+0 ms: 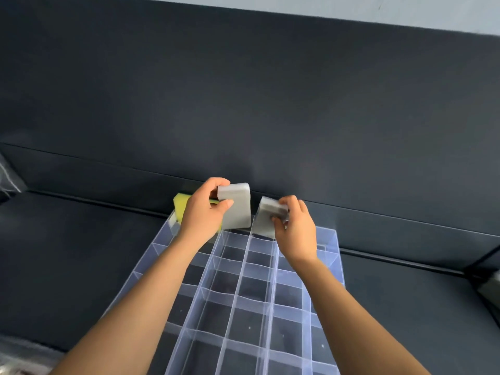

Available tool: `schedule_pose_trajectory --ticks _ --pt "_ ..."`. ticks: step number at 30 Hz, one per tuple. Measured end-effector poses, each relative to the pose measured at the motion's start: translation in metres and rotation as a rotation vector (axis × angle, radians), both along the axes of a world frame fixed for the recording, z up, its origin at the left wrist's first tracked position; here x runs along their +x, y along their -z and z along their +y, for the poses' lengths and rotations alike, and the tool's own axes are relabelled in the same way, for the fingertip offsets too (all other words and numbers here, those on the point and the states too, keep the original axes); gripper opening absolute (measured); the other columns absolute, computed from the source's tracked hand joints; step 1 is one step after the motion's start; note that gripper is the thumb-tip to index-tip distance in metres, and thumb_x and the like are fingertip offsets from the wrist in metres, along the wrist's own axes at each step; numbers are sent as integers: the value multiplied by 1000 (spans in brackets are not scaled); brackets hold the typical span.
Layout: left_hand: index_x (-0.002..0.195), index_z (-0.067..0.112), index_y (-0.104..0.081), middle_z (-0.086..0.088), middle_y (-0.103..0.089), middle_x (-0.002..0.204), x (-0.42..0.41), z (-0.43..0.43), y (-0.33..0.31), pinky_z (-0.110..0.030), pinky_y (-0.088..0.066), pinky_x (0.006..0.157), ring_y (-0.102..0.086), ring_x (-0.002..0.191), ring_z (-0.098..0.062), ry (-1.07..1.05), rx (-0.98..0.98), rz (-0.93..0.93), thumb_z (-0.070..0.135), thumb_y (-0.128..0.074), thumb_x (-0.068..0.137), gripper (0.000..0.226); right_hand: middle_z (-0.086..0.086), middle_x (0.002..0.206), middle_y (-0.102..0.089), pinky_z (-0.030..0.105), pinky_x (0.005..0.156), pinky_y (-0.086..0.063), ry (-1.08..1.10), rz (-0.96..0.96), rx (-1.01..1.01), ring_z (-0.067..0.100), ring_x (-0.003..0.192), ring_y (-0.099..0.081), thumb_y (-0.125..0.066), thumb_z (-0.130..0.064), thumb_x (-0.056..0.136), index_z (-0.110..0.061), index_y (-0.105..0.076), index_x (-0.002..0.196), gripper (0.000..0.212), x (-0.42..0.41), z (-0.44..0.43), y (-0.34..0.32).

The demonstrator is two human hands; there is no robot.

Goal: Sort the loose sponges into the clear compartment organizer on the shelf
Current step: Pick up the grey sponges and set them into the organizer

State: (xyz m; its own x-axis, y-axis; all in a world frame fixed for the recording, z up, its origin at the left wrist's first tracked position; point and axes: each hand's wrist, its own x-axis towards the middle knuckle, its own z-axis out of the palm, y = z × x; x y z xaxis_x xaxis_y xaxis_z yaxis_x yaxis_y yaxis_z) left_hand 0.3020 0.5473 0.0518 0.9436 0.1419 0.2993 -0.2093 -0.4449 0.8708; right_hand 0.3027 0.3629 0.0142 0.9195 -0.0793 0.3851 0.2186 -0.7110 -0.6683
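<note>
A clear compartment organizer (pixel 243 288) with many square cells lies on a dark surface and runs away from me. My left hand (pixel 201 212) holds a grey sponge (pixel 238 209) upright over the far row. Behind that hand a yellow sponge (pixel 180 208) stands in the far left cell, partly hidden. My right hand (pixel 296 228) grips a second grey sponge (pixel 266 220), blurred, tilted over a far cell just right of the first.
A dark padded back (pixel 243 104) rises right behind the organizer's far end. Clear plastic wrapping (pixel 9 174) shows at the left edge and more at the bottom left corner (pixel 21 358). A dark object (pixel 489 288) sits at the right edge.
</note>
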Motion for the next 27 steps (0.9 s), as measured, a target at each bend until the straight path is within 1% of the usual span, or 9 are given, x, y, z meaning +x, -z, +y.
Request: schedule_pose_trajectory --ticks 3,6,9,12,14,17,21,24,27 --pt "103 23 -58 10 -61 100 7 0 3 -8 -42 71 -58 90 -13 37 17 -6 2 -63 81 31 0 104 -52 35 65 -46 19 47 -92 23 80 -53 -58 -7 86 -17 -51 110 27 1 4 7" --pt "105 21 -58 7 -61 103 11 1 5 -20 -45 74 -58 88 -17 62 59 1 3 -62 81 30 3 102 -52 35 63 -45 56 83 -169 25 84 -51 -57 -8 86 -15 -50 110 26 3 8 11" --pt "107 20 -57 7 -59 106 14 3 7 -22 -46 75 -57 90 -15 97 115 -10 3 -61 83 30 6 103 -53 38 68 -47 88 112 -237 27 94 -49 -56 -7 87 -12 -52 109 24 4 9 15" --pt "107 21 -57 9 -57 107 17 4 12 -26 -49 76 -56 89 -14 130 164 -10 3 -60 84 30 8 107 -52 41 66 -49 106 52 -265 28 100 -47 -59 -3 83 -7 -56 104 22 6 11 16" --pt "108 21 -56 9 -56 107 21 3 15 -31 -50 78 -55 89 -14 145 201 -25 3 -60 84 30 10 106 -53 42 62 -50 103 12 -270 29 97 -48 -62 1 80 -4 -59 98 20 7 12 18" --pt "109 19 -56 8 -55 109 27 2 18 -30 -47 78 -53 91 -14 164 274 -70 4 -60 84 31 9 103 -55 43 62 -50 102 -6 -288 30 94 -51 -64 1 78 -4 -60 97 20 8 11 20" --pt "112 17 -55 6 -53 113 31 0 21 -25 -39 78 -51 96 -14 193 349 -69 4 -60 84 31 7 110 -55 41 71 -50 102 6 -300 28 101 -50 -61 -3 82 -9 -58 114 32 7 9 16" --pt "113 15 -53 3 -52 116 34 1 23 -30 -42 80 -52 97 -18 187 406 -54 5 -59 85 30 8 105 -55 39 67 -50 90 -13 -302 29 97 -51 -60 -1 81 -9 -61 107 27 6 10 15" --pt "112 13 -53 -1 -52 117 37 0 23 -33 -43 78 -54 97 -24 175 532 -58 6 -59 86 27 7 102 -55 38 63 -50 90 -15 -316 28 94 -51 -59 -1 81 -8 -63 101 22 7 9 16"
